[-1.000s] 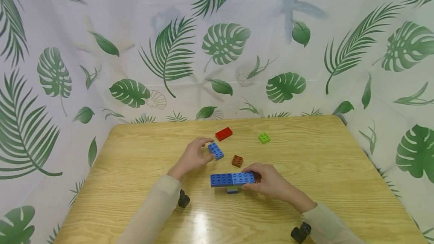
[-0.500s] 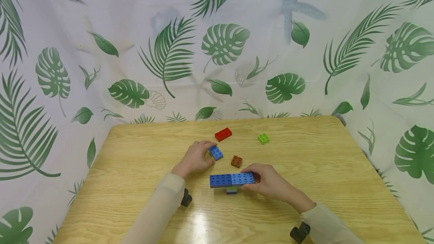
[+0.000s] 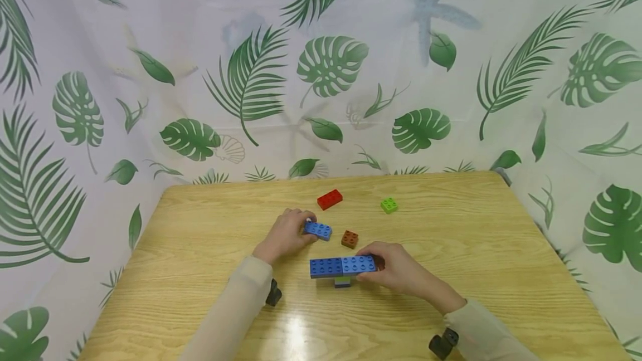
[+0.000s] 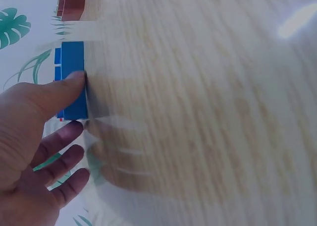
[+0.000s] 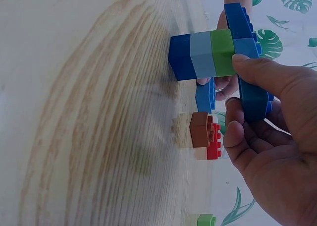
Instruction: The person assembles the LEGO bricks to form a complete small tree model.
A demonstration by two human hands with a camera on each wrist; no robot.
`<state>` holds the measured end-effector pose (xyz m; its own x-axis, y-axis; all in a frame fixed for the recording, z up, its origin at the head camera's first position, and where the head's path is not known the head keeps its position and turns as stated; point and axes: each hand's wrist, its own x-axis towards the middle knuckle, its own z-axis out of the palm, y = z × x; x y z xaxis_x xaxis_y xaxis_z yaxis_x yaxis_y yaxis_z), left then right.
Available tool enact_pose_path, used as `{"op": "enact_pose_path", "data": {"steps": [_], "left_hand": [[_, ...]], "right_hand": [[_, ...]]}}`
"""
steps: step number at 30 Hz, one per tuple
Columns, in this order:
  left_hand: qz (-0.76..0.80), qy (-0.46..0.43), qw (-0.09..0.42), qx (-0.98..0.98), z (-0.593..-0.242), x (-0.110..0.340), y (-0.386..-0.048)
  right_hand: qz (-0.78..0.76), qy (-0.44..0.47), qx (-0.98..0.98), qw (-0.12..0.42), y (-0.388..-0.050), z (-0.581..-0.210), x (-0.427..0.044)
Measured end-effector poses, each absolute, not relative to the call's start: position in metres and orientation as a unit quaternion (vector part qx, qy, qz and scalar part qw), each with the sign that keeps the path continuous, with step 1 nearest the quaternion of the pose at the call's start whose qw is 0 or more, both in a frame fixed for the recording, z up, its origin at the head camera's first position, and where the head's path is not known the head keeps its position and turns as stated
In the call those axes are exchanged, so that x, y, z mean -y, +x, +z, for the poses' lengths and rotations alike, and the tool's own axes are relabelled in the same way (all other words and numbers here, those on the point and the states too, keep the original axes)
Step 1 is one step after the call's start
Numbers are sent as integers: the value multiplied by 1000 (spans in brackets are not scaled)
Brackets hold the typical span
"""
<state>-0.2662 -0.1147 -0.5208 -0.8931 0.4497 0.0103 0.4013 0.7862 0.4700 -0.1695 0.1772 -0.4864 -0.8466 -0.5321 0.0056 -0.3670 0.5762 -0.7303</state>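
Note:
My left hand (image 3: 286, 237) pinches a loose blue brick (image 3: 319, 230) on the table, thumb on its near side and index finger at the far side. The left wrist view shows the thumb across the blue brick (image 4: 73, 57), the other fingers spread below. My right hand (image 3: 397, 269) holds the right end of a T-shaped brick stack, at its lighter blue top brick (image 3: 359, 264). A darker blue brick (image 3: 326, 267) forms the left half of the top. Below, the right wrist view shows green (image 5: 223, 52), light blue (image 5: 202, 55) and dark blue bricks (image 5: 180, 57).
A brown brick (image 3: 349, 239) lies between the two hands, just behind the stack. Farther back are a red brick (image 3: 329, 199) and a lime green brick (image 3: 388, 205). The wooden table (image 3: 210, 227) ends at a leaf-print cloth (image 3: 271, 127).
My left hand has closed in on the loose blue brick, which has turned from slanting to lying nearly crosswise and shifted slightly left. The right hand and stack have stayed in place.

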Motion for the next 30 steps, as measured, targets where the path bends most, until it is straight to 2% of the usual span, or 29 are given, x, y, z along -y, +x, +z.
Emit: {"op": "enact_pose_path", "data": {"steps": [13, 23, 30], "left_hand": [[286, 219, 81, -929, -506, 124, -257], [341, 237, 59, -908, -480, 131, -238], [353, 280, 47, -891, -472, 132, -222]], "right_hand": [[-382, -255, -881, 111, -170, -486, -177], [-375, -255, -884, 111, -170, -487, -176], [-379, -255, -883, 111, -170, -487, -176]]}}
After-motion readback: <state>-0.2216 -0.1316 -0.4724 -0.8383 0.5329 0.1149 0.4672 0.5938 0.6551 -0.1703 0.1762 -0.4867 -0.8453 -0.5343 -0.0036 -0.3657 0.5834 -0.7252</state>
